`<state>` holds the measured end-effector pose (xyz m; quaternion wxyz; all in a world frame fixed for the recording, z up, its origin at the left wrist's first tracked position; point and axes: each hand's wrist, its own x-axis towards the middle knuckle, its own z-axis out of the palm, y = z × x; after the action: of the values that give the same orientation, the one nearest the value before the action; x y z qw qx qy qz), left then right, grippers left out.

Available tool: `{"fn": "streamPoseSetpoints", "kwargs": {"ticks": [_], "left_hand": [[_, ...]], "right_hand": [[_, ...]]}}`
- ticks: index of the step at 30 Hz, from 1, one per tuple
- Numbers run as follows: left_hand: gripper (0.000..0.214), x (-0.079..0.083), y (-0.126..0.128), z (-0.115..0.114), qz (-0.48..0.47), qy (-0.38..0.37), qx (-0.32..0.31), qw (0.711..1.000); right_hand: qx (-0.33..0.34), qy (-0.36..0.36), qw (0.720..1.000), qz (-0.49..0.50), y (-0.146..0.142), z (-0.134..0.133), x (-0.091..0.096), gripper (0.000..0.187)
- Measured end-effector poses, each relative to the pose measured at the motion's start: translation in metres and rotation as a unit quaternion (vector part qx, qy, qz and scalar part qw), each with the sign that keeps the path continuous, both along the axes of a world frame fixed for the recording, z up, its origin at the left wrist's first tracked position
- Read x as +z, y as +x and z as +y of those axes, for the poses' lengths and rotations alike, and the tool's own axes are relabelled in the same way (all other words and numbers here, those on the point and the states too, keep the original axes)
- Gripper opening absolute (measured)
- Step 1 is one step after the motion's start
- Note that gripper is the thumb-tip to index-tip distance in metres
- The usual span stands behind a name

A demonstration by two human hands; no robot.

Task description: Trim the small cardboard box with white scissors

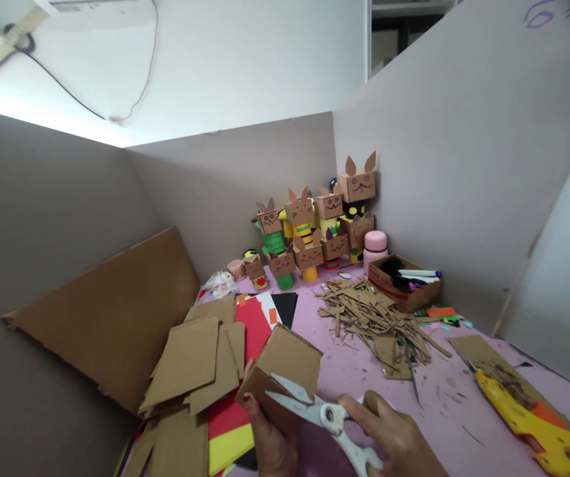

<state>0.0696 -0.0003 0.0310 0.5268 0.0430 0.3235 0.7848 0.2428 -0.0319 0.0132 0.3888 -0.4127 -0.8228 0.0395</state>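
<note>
My left hand [271, 437] grips a small cardboard box [285, 361] from below, its thumb pressed on the near face. In my right hand [389, 430] is a pair of white-handled scissors [332, 419], fingers in the handle loops. The scissor blades are parted and lie in front of the box's near side; whether they touch it I cannot tell. Beneath and left of the box are red paper [252, 324] and yellow paper [230, 447]. Flat cardboard pieces [190, 354] are stacked to the left of my left hand.
A heap of cardboard strips [364, 311] lies beyond my right hand. A yellow glue gun [518, 417] rests at right on cardboard. Box-headed figures [309, 255], a pink bottle [375, 246] and a box of markers [409, 291] stand at the back. A large cardboard sheet [111, 311] leans left.
</note>
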Motion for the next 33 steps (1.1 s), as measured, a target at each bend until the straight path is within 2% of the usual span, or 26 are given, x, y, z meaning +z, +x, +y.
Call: {"fn": "streamPoseSetpoints", "kwargs": {"ticks": [3,7,11,19,23,27,33], "left_hand": [[0.082,-0.004,-0.002,0.001,0.010,0.001,0.002,1.000],[0.070,-0.011,-0.004,0.002,0.014,0.002,0.003,1.000],[0.063,-0.014,-0.004,0.000,0.010,0.006,-0.022,1.000],[0.054,-0.020,-0.004,0.001,0.015,-0.009,-0.031,0.999],[0.056,-0.017,-0.001,0.001,0.020,0.002,-0.008,1.000],[0.060,-0.014,0.001,0.000,0.013,0.003,-0.013,1.000],[0.055,-0.015,0.000,0.001,0.001,-0.007,0.002,1.000]], "right_hand": [[-0.004,-0.012,1.000,-0.007,0.000,0.000,0.000,0.071],[-0.007,-0.021,1.000,-0.015,-0.002,0.000,0.002,0.071],[-0.027,-0.015,0.999,-0.025,-0.003,0.000,0.005,0.059],[0.017,-0.003,0.999,-0.035,0.005,0.001,0.000,0.062],[0.023,0.008,0.999,-0.039,0.005,0.001,-0.001,0.059],[0.014,0.020,0.999,-0.040,0.004,0.001,-0.001,0.057],[-0.004,0.034,0.998,-0.056,0.003,0.000,-0.007,0.063]]}}
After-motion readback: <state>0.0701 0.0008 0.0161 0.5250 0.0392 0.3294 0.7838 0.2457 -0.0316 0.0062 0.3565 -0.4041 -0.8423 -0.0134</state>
